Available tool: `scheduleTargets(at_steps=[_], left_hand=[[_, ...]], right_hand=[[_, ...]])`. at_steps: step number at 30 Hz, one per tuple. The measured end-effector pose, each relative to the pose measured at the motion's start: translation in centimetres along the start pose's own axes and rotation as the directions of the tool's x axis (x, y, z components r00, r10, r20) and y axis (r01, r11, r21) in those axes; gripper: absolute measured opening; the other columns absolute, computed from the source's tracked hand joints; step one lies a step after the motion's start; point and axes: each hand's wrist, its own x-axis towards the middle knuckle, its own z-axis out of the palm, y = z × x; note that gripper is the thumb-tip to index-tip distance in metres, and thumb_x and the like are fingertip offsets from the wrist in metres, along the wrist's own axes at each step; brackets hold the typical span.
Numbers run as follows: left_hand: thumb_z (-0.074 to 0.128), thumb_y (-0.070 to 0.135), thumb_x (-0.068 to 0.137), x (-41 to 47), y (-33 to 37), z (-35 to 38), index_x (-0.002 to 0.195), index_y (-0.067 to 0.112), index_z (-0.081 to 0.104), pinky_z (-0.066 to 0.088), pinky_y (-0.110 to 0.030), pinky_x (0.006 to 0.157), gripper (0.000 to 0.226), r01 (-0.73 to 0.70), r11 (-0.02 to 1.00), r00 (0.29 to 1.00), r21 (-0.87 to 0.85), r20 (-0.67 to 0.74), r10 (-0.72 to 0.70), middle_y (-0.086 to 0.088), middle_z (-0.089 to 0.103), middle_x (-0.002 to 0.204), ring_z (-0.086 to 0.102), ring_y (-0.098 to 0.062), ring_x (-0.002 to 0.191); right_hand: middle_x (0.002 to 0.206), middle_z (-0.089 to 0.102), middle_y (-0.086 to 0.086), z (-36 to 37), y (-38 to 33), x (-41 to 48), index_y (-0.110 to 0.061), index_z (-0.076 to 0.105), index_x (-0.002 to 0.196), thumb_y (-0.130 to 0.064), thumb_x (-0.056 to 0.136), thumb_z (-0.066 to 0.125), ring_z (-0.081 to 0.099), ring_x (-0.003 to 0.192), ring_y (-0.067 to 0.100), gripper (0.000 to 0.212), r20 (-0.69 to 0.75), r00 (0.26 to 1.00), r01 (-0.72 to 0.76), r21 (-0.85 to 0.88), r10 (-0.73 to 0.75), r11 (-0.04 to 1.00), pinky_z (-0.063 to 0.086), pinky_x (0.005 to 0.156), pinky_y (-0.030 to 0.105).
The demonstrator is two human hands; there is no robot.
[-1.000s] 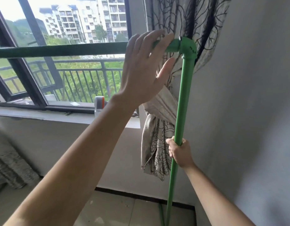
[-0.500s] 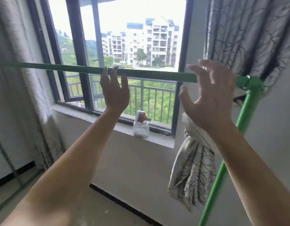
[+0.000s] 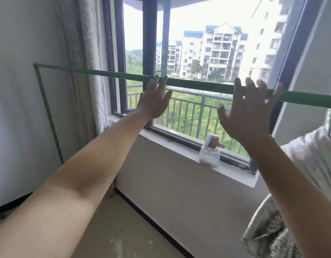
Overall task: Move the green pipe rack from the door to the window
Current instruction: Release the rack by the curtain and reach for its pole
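The green pipe rack (image 3: 105,72) stands in front of the window (image 3: 148,34). Its top bar runs across the view at hand height, and its left upright (image 3: 47,112) drops down along the left wall. My left hand (image 3: 153,101) is raised with fingers spread, fingertips touching the top bar near its middle. Further right on the same bar is my right hand (image 3: 244,112), also spread, its fingertips against the bar and its thumb hanging apart below. Neither hand is wrapped around the pipe. The rack's right end lies beyond the frame edge.
A small clear bottle with an orange and white cap (image 3: 210,151) stands on the white window sill (image 3: 179,151). A pale curtain (image 3: 86,71) hangs at the left and a patterned, tied curtain (image 3: 309,164) at the right. Bare floor (image 3: 133,229) lies below.
My right hand has let go of the rack's right upright and risen to the top bar. My left hand has moved left along the bar. The view has swung left.
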Motion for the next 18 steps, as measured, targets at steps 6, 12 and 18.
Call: scheduleTargets(at_steps=[6, 12, 18], left_hand=[[0.025, 0.045, 0.108, 0.3, -7.1, -2.1, 0.158, 0.025, 0.013, 0.009, -0.057, 0.125, 0.055, 0.087, 0.996, 0.991, 0.031, 0.104, -0.090, -0.006, 0.005, 0.169, 0.000, -0.026, 0.156], [0.029, 0.048, 0.106, -0.5, -16.2, -2.8, 0.157, 0.027, 0.019, 0.007, -0.060, 0.122, 0.055, 0.130, 0.988, 0.991, 0.088, 0.011, -0.132, -0.003, 0.008, 0.169, 0.002, -0.025, 0.156], [0.034, 0.049, 0.104, -2.5, -28.6, -2.5, 0.155, 0.026, 0.025, 0.014, -0.058, 0.123, 0.056, 0.243, 0.970, 0.947, 0.034, -0.223, -0.229, -0.006, 0.021, 0.166, 0.015, -0.026, 0.154]], right_hand=[[0.164, 0.011, 0.024, 3.0, -6.3, 0.2, -0.010, 0.015, 0.153, -0.050, 0.089, 0.040, 0.006, 0.150, 0.047, 0.080, -0.001, 1.000, -0.030, 0.064, 0.030, 0.997, 0.002, 0.115, 0.072], [0.162, 0.007, 0.028, 7.2, -14.5, 1.7, -0.021, 0.022, 0.153, -0.046, 0.087, 0.045, 0.004, 0.149, 0.051, 0.075, -0.064, 0.995, -0.057, 0.238, 0.074, 0.970, 0.002, 0.119, 0.063], [0.157, 0.022, 0.033, 17.2, -26.0, 2.0, -0.011, 0.039, 0.147, -0.035, 0.094, 0.049, 0.017, 0.147, 0.050, 0.059, -0.193, 0.969, 0.001, 0.626, 0.153, 0.780, 0.013, 0.121, 0.052]])
